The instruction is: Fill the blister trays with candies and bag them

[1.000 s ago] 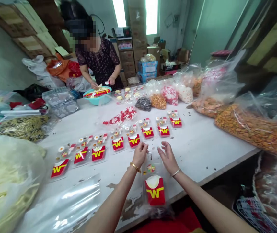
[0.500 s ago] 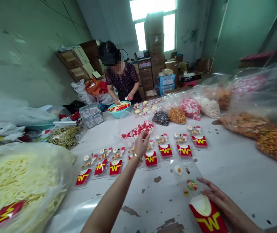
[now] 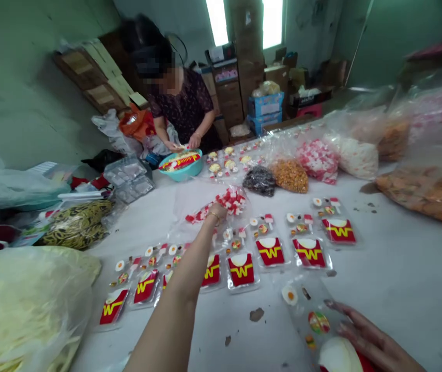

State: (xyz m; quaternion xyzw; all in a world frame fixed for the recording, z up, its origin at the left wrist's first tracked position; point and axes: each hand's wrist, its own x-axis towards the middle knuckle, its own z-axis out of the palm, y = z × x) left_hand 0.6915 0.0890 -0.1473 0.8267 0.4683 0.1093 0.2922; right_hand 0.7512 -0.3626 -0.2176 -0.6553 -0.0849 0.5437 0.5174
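Note:
My left hand [image 3: 219,210], with a bracelet at the wrist, reaches into a pile of small red-and-white pieces [image 3: 236,199] on a clear plastic sheet. Its fingertips are hidden among the pieces. My right hand [image 3: 371,333] lies with fingers stretched out along the right edge of a clear plastic pack [image 3: 298,320] at the lower right. In that pack are a fried-egg charm [image 3: 289,295], a round pizza-like charm [image 3: 319,322], a tiny burger and a red fries carton, cut off by the frame's lower edge.
Several filled packs [image 3: 241,269] stand in a row across the table. Bags of orange pieces [image 3: 290,175] and pink-white pieces [image 3: 317,157] lie beyond. A large bag of cream-coloured pieces [image 3: 30,299] sits at left. Another person [image 3: 184,98] works over a turquoise basin [image 3: 184,171].
My left hand has gone down into the red-and-white pieces. My right hand stays on the pack. The view has tilted down, and the other person's hands have come together over the basin.

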